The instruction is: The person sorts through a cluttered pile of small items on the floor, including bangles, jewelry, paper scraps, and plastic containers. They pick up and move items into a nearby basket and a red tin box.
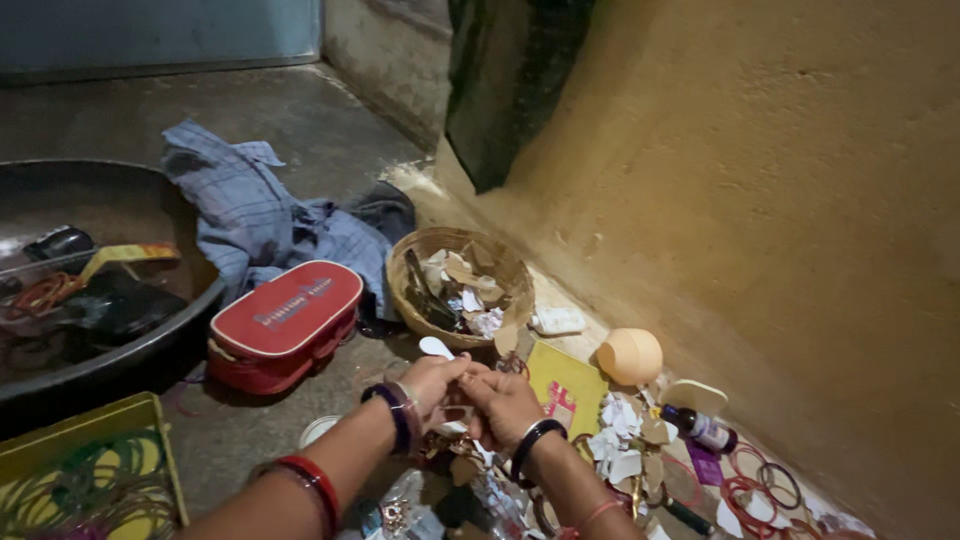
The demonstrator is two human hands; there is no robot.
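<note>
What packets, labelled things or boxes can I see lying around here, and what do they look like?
Red case: floor, left of the woven basket; rounded, pale label strip on the lid.
Yellow packet: flat, right of the hands, small red-and-white patch.
Dark bottle: lying by the wall, white label.
White blister strip: right of the basket.
</note>
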